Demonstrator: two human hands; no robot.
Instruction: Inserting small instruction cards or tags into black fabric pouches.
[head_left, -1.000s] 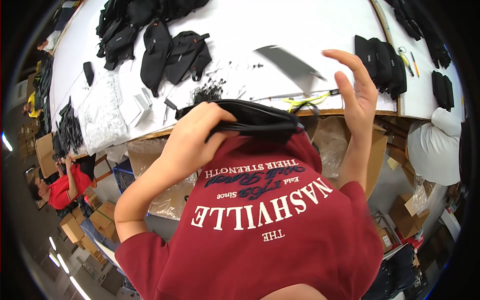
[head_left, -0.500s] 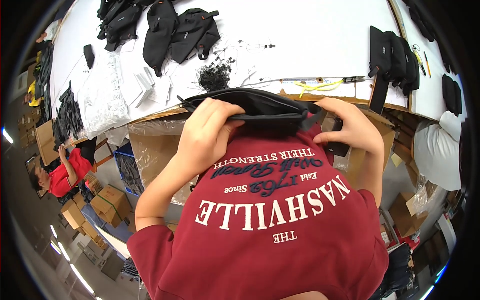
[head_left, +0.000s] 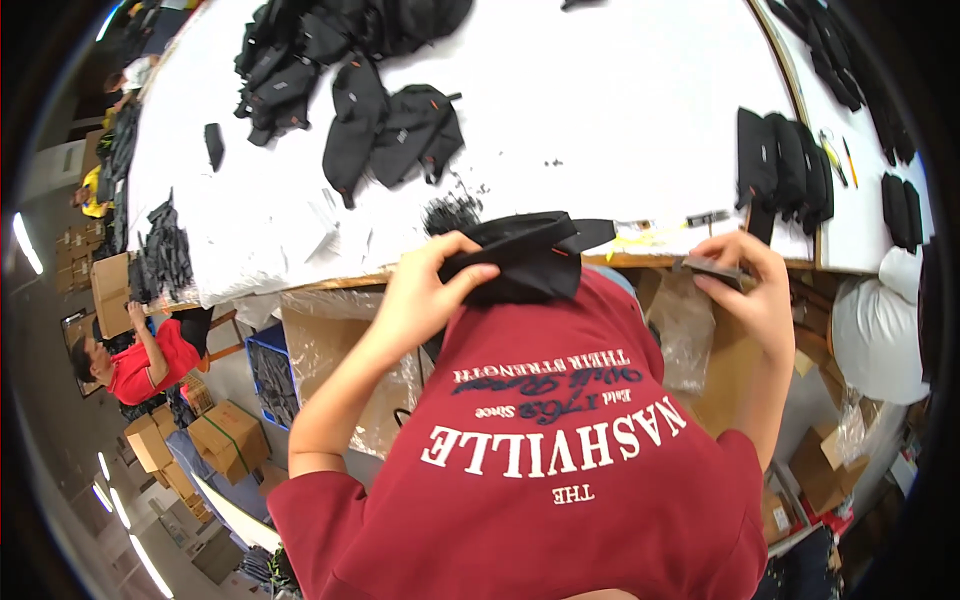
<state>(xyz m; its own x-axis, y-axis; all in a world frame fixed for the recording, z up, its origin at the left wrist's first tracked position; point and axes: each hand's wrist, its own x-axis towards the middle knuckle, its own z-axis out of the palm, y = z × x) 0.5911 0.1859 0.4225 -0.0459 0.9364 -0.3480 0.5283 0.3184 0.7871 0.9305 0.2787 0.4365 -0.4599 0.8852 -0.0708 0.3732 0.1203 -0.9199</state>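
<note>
Two bare hands hold separate things: the left hand pinches a black bag at the near edge of the white table, its inside unclear; the right hand grips a dark flat piece, partly covered and hard to identify. Beyond, heaped black bags run past the upper edge.
</note>
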